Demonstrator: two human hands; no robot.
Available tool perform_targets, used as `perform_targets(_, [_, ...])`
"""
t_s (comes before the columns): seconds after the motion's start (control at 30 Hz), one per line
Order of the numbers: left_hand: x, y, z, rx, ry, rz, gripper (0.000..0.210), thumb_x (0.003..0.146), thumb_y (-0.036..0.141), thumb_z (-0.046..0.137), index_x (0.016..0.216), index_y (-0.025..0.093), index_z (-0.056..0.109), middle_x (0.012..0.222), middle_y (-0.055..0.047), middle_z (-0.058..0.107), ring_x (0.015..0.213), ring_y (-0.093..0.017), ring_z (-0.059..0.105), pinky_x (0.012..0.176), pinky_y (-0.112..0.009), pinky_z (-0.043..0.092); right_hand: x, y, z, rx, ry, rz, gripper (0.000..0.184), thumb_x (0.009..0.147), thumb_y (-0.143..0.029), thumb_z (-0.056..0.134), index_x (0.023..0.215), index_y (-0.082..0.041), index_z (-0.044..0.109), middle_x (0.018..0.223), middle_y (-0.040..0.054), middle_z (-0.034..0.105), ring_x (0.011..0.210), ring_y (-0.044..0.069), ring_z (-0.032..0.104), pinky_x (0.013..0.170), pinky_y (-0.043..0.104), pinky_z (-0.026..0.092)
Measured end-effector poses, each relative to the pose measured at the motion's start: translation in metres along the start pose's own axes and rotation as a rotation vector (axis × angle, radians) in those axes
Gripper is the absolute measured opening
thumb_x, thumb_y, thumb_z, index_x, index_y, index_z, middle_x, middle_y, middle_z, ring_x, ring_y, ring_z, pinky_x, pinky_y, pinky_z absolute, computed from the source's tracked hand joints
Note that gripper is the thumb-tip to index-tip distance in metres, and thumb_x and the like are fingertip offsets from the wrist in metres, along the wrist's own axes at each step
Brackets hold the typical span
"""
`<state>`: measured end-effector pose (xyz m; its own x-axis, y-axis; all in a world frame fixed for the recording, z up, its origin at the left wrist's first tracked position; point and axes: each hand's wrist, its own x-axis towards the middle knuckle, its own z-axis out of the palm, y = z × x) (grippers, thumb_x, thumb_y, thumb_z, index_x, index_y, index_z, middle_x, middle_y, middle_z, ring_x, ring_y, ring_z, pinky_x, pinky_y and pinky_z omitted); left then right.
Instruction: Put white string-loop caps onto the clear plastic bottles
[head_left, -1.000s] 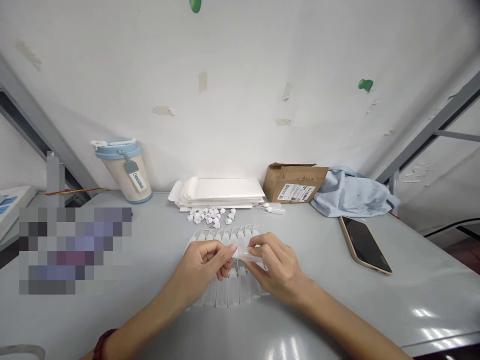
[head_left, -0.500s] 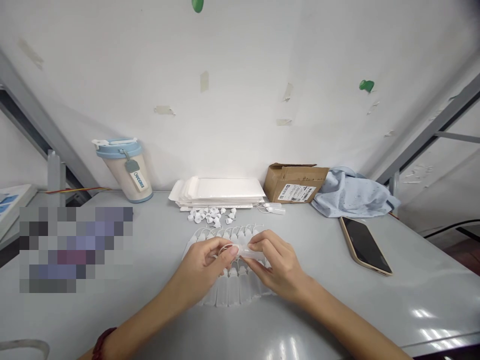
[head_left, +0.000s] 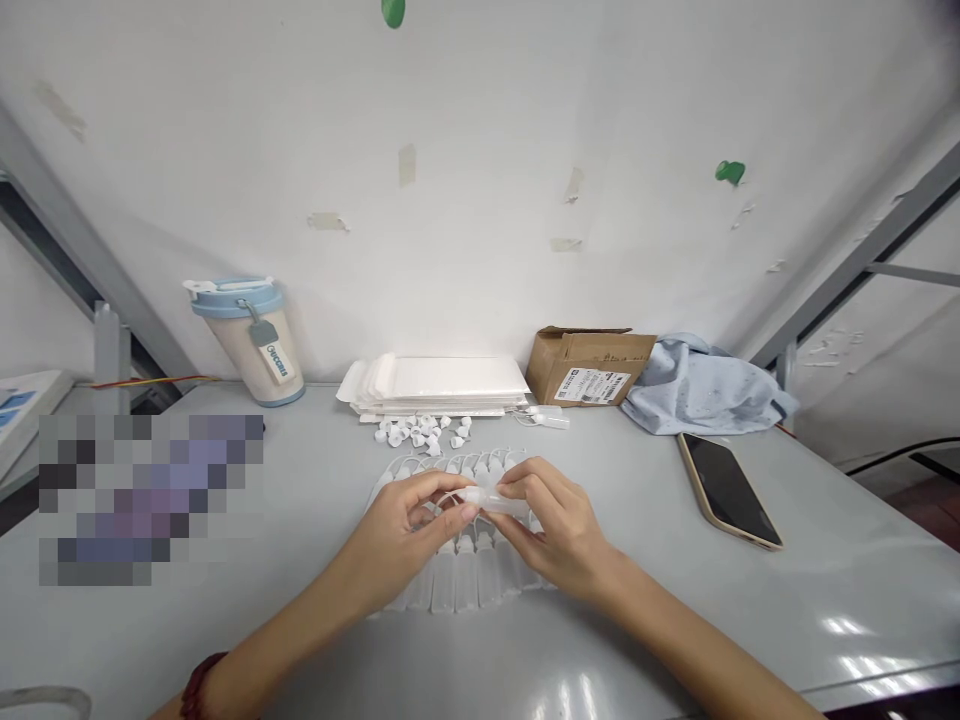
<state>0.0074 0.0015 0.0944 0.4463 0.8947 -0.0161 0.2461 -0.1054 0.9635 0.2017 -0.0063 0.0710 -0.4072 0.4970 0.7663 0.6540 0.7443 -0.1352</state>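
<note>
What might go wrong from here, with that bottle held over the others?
The small bottle, pinched in the right hand, might slip and knock the rows of bottles beneath it out of line. The loose white caps behind those rows could scatter if a hand brushed them.

The bottle [head_left: 489, 499] is smooth plastic, the box [head_left: 592, 352] matt cardboard, the tabletop [head_left: 637, 500] glossy.

Gray table [head_left: 637, 510] (glossy): bottles [head_left: 456, 582], phone [head_left: 731, 490]

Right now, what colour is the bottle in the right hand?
The bottle is translucent white, clearest in head view.
</note>
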Motion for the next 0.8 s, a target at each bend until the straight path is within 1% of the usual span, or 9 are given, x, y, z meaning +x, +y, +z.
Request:
perform_targets(0.1, [0.001, 0.000, 0.000, -0.002, -0.003, -0.038, 0.025, 0.082, 0.041, 0.054, 0.089, 0.021, 0.065, 0.071, 0.000, 0.058, 0.064, -0.014, 0.053, 0.061, -0.023, 0.044, -0.001, 0.000, 0.000, 0.011, -0.005, 0.002, 0.007, 0.084, -0.018, 0.055, 0.086, -0.017, 0.048, 0.076, 0.0072, 0.058, 0.065, 0.016, 0.056, 0.050, 0.024, 0.044])
perform_targets(0.2, [0.001, 0.000, 0.001, -0.021, -0.019, -0.035, 0.025, 0.082, 0.041, 0.052, 0.081, 0.019, 0.064, 0.068, 0.001, 0.057, 0.064, -0.014, 0.053, 0.061, -0.023, 0.044, -0.002, -0.001, 0.000, 0.018, -0.018, 0.007, 0.008, 0.085, -0.022, 0.055, 0.086, -0.017, 0.048, 0.074, 0.0059, 0.057, 0.063, 0.015, 0.055, 0.049, 0.023, 0.043])
perform_targets(0.33, [-0.001, 0.001, 0.000, -0.048, -0.030, -0.020, 0.023, 0.082, 0.038, 0.054, 0.088, 0.020, 0.066, 0.066, 0.001, 0.056, 0.064, -0.014, 0.052, 0.062, -0.024, 0.044, -0.002, -0.003, -0.001, 0.038, -0.024, 0.023, 0.012, 0.086, -0.027, 0.054, 0.087, -0.017, 0.049, 0.069, 0.0041, 0.055, 0.059, 0.014, 0.052, 0.048, 0.023, 0.041])
perform_targets(0.43, [-0.001, 0.001, 0.000, -0.078, -0.031, -0.011, 0.023, 0.082, 0.036, 0.055, 0.095, 0.021, 0.066, 0.068, 0.001, 0.056, 0.067, -0.014, 0.052, 0.063, -0.023, 0.044, 0.000, -0.005, -0.002, 0.092, -0.044, 0.062, 0.013, 0.087, -0.029, 0.053, 0.086, -0.016, 0.051, 0.066, 0.0023, 0.052, 0.055, 0.013, 0.048, 0.046, 0.023, 0.038])
perform_targets(0.57, [-0.002, 0.000, 0.000, -0.086, -0.027, 0.024, 0.021, 0.083, 0.035, 0.055, 0.095, 0.022, 0.067, 0.071, 0.001, 0.057, 0.071, -0.015, 0.052, 0.066, -0.023, 0.043, 0.003, -0.007, -0.005, 0.222, -0.087, 0.182, 0.018, 0.087, -0.033, 0.053, 0.087, -0.015, 0.056, 0.063, -0.0004, 0.050, 0.051, 0.010, 0.043, 0.046, 0.021, 0.036])
perform_targets(0.73, [-0.003, 0.000, 0.001, -0.064, -0.030, 0.068, 0.022, 0.084, 0.034, 0.053, 0.094, 0.021, 0.068, 0.076, -0.001, 0.060, 0.074, -0.016, 0.053, 0.066, -0.024, 0.043, 0.008, -0.010, -0.010, 0.417, -0.209, 0.449, 0.020, 0.085, -0.033, 0.056, 0.077, -0.015, 0.060, 0.062, -0.0002, 0.055, 0.051, 0.008, 0.044, 0.045, 0.019, 0.036])
perform_targets(0.8, [-0.003, 0.002, 0.002, -0.056, -0.026, 0.075, 0.022, 0.083, 0.035, 0.053, 0.094, 0.022, 0.067, 0.077, -0.001, 0.060, 0.074, -0.016, 0.053, 0.066, -0.024, 0.043, 0.010, -0.010, -0.011, 0.476, -0.242, 0.515, 0.020, 0.085, -0.032, 0.057, 0.076, -0.015, 0.061, 0.062, -0.0002, 0.056, 0.051, 0.008, 0.045, 0.045, 0.019, 0.036])
